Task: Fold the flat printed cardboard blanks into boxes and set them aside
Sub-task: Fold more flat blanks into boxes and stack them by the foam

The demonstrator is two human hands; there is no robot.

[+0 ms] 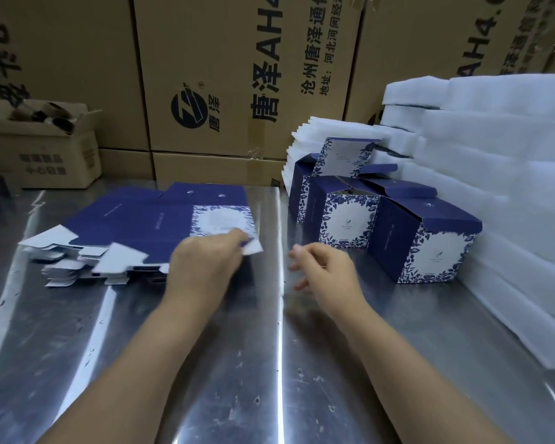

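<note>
A stack of flat navy-and-white printed blanks (135, 225) lies on the steel table (225, 363), left of centre. My left hand (205, 261) rests on the stack's near right corner, with its fingers pinching the white flap of the top blank (252, 246). My right hand (324, 267) hovers just right of the stack, fingers loosely curled, holding nothing. Several folded boxes (420, 241) with blue floral fronts stand in a cluster at the right, their top flaps up.
White foam sheets (500, 193) are piled along the right side and behind the folded boxes. Large brown cartons (237, 75) wall off the back. A small opened carton (42, 145) sits at the back left.
</note>
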